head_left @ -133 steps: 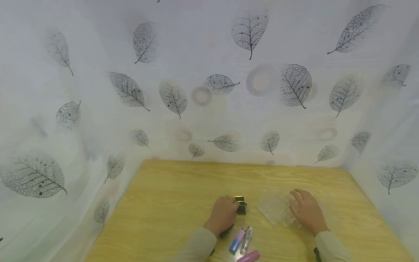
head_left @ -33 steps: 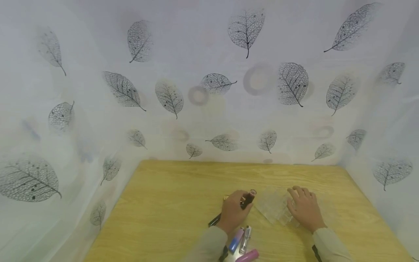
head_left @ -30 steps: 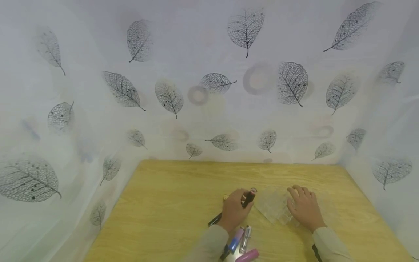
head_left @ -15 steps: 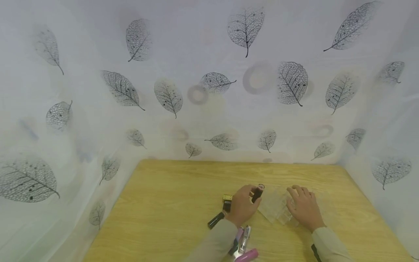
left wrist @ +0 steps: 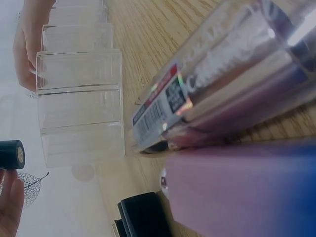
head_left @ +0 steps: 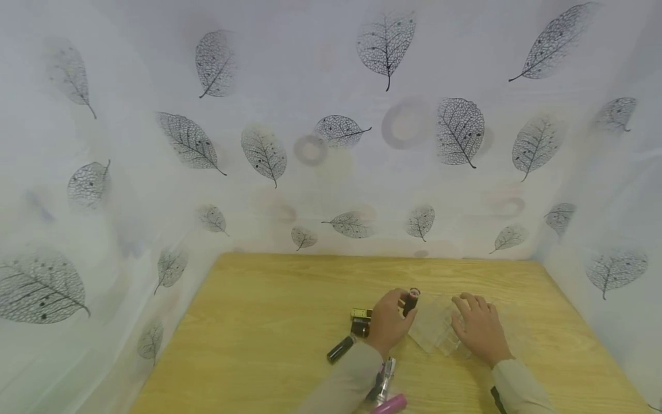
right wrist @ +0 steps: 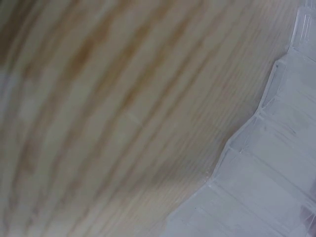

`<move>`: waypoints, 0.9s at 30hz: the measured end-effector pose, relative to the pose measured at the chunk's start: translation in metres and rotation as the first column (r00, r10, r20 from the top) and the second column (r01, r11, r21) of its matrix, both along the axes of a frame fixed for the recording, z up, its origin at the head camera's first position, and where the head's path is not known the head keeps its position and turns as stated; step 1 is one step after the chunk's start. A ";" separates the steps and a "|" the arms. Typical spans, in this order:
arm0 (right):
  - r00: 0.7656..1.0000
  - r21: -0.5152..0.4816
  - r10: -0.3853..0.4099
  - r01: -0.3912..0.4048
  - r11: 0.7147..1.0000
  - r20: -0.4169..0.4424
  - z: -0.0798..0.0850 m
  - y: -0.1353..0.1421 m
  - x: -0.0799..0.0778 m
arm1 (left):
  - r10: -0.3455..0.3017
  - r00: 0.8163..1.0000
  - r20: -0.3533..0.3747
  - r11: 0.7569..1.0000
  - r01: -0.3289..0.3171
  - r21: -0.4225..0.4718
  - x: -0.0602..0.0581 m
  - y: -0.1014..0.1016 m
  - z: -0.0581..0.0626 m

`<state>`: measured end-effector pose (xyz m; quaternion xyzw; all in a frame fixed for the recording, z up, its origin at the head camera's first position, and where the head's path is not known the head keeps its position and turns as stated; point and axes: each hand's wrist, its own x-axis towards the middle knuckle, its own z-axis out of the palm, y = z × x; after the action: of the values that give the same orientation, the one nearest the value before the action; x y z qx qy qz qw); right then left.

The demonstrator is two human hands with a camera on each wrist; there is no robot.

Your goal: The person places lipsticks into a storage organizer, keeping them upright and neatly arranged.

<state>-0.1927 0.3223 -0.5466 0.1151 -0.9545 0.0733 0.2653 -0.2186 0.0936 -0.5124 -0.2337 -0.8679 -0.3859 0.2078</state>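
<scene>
In the head view my left hand (head_left: 387,325) holds a black lipstick tube (head_left: 411,303) upright between thumb and fingers, beside the left edge of a clear stepped organizer (head_left: 428,328). The left wrist view shows the tube's round end (left wrist: 20,154) apart from the organizer's wall (left wrist: 81,108), with fingertips under it. My right hand (head_left: 481,329) rests over the organizer, its fingers spread and slightly bent. Seen from the left wrist, those fingers lie at the organizer's far side. In the right wrist view only the organizer's stepped edge (right wrist: 266,187) and the table show.
Left of my left hand lie a black tube (head_left: 341,349), a black case (head_left: 360,327) and a gold-coloured piece (head_left: 361,313). Near my left sleeve are a clear tube (head_left: 385,382), a pink tube (head_left: 390,404) and a pink-to-blue tube (left wrist: 237,187). A leaf-print curtain (head_left: 331,184) surrounds the table.
My left hand, earlier over the black items, has lifted the lipstick tube and moved right and forward to the organizer. The right hand stays over the organizer.
</scene>
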 end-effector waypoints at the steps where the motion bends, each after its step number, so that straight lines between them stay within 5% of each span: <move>1: 1.000 0.002 0.000 0.000 1.000 -0.003 0.000 0.000 0.000 | 0.000 1.000 0.001 1.000 0.000 0.003 0.000 0.001 0.000; 27: 1.000 -0.013 0.000 0.000 1.000 -0.009 -0.001 0.000 -0.001 | -0.015 1.000 -0.028 1.000 0.015 -0.009 -0.003 0.008 -0.013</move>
<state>-0.1932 0.3218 -0.5477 0.1137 -0.9527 0.0789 0.2704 -0.2217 0.1012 -0.5254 -0.2462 -0.8648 -0.3805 0.2160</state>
